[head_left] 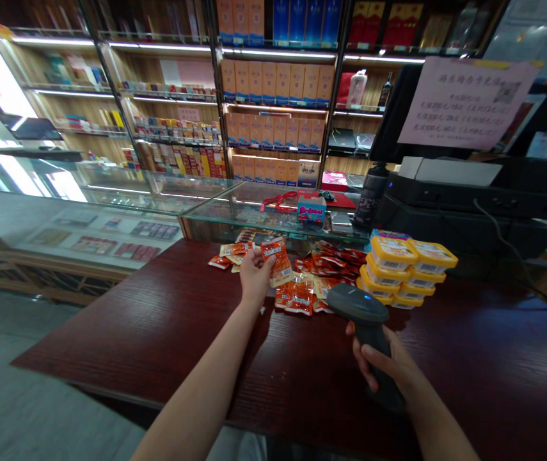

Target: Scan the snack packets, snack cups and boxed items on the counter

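Note:
My left hand (254, 274) is raised over the dark red counter (158, 326) and pinches an orange snack packet (279, 259) by its edge. My right hand (383, 362) grips the handle of a dark grey barcode scanner (360, 306), whose head points toward the packets and shows a small blue light. A heap of orange and red snack packets (311, 282) lies on the counter just beyond both hands. A few more packets (228, 256) lie to the left of the held one.
Stacked yellow-lidded tubs (405, 269) stand right of the heap. A glass display case (235, 214) runs behind the counter with a small blue box (311, 208) and a dark bottle (370, 195) on it. A black register (469, 198) sits at right. Stocked shelves (273, 96) fill the back wall.

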The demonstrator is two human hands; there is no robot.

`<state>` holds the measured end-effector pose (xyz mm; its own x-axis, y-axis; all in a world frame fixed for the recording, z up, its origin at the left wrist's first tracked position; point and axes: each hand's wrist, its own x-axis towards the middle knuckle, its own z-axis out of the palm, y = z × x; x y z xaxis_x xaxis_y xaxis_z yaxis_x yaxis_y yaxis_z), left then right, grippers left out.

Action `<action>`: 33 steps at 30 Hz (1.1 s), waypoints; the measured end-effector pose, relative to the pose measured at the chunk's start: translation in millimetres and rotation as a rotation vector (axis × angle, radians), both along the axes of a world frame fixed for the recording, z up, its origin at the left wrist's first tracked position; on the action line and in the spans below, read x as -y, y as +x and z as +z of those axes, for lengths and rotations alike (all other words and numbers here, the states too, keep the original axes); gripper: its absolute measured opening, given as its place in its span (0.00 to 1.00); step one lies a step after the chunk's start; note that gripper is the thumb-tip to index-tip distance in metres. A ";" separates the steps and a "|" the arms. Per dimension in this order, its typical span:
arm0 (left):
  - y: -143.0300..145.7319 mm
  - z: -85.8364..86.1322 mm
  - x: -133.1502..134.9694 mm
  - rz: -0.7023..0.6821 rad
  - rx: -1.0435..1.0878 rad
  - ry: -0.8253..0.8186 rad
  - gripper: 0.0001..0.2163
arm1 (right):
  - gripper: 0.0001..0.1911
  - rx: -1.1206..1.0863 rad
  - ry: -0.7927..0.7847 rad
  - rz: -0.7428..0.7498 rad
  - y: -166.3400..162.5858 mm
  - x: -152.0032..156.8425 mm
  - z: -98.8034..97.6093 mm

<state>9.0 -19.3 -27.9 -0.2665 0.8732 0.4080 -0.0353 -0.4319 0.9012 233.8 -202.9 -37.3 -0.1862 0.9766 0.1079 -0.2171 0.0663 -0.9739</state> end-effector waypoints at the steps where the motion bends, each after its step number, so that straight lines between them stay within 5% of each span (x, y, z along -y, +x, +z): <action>1: 0.4 0.0 0.1 0.011 -0.007 0.002 0.11 | 0.22 -0.003 0.005 0.003 0.3 0.0 -0.1; 18: 4.0 -2.2 2.4 -0.053 -0.003 -0.042 0.12 | 0.26 -0.041 -0.001 -0.115 -2.8 3.0 4.9; 22: -14.1 -6.7 -12.8 0.113 0.114 -0.088 0.11 | 0.26 -0.049 -0.004 -0.135 -3.5 2.8 3.0; 28: -68.3 -15.6 -45.0 0.565 0.186 -0.139 0.17 | 0.25 -0.048 -0.002 -0.129 -4.5 2.7 1.8; 33: -87.2 -24.6 -58.1 0.458 0.061 -0.117 0.11 | 0.23 -0.047 -0.018 -0.125 -4.8 2.5 2.0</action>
